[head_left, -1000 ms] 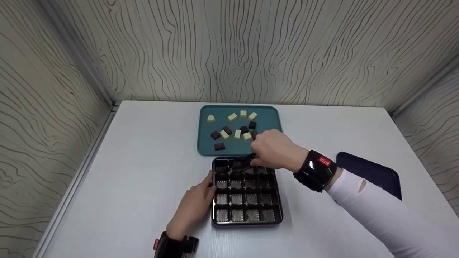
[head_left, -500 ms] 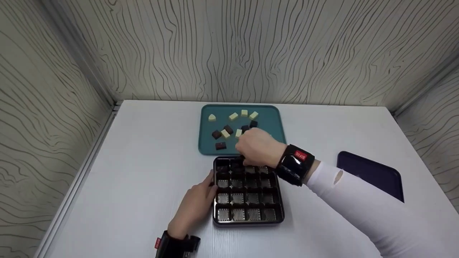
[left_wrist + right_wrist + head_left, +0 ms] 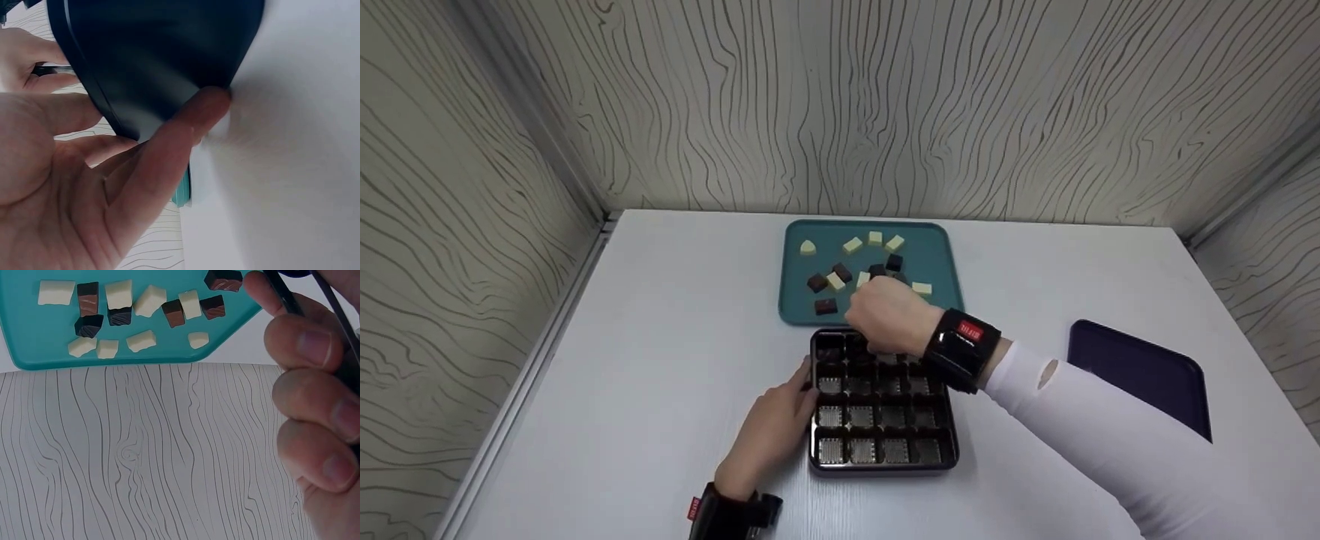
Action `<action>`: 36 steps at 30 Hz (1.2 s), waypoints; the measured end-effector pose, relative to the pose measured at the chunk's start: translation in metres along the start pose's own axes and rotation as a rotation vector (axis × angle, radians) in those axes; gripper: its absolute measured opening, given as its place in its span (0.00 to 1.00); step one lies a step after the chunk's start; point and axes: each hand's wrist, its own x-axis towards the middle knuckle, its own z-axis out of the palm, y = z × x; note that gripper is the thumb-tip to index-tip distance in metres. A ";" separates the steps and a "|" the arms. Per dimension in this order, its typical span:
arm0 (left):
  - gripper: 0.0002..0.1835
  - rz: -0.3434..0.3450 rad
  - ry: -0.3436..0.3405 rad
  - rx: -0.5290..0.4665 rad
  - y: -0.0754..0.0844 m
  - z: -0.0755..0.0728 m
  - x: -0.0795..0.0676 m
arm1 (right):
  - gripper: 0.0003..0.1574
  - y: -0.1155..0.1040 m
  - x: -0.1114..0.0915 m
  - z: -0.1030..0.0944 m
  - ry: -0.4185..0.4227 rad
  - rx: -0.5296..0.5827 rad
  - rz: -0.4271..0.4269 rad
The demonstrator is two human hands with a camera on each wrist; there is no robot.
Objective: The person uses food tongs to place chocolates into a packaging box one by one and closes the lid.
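A dark box divided into rows of small compartments stands on the table. My left hand rests against its left side, thumb and fingertips touching the dark outer wall. Over the box's far row, my right hand grips black tongs between curled fingers and thumb. The tongs' tips are hidden behind the hand in the head view, so I cannot tell what they touch. A dark chocolate appears to lie in the far left compartment.
Behind the box lies a teal tray bearing several white and brown chocolates, such as a white one near its right edge. A dark blue lid-like tray lies to the right, partly under my right sleeve. Patterned panels close off the back and sides.
My right hand has moved left with the tongs, from the far row's right side to its second compartment from the left. My left hand has stayed against the box.
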 end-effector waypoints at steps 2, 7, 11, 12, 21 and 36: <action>0.30 0.004 0.001 0.000 0.000 0.000 0.000 | 0.30 0.000 0.001 0.001 -0.013 0.002 0.004; 0.30 -0.006 -0.004 -0.006 0.001 0.000 0.001 | 0.28 -0.001 0.000 0.001 -0.014 -0.020 0.010; 0.30 -0.009 -0.005 -0.016 0.001 0.000 0.001 | 0.28 -0.001 -0.003 0.000 -0.004 -0.037 0.013; 0.30 -0.009 -0.004 -0.015 0.001 0.000 0.001 | 0.30 0.000 -0.004 -0.001 0.007 -0.039 0.015; 0.31 -0.019 -0.008 -0.024 0.003 0.000 -0.002 | 0.44 0.018 -0.031 -0.002 0.114 0.082 0.039; 0.30 -0.012 0.002 0.005 0.002 -0.001 -0.001 | 0.38 0.048 -0.072 0.045 0.296 0.371 0.256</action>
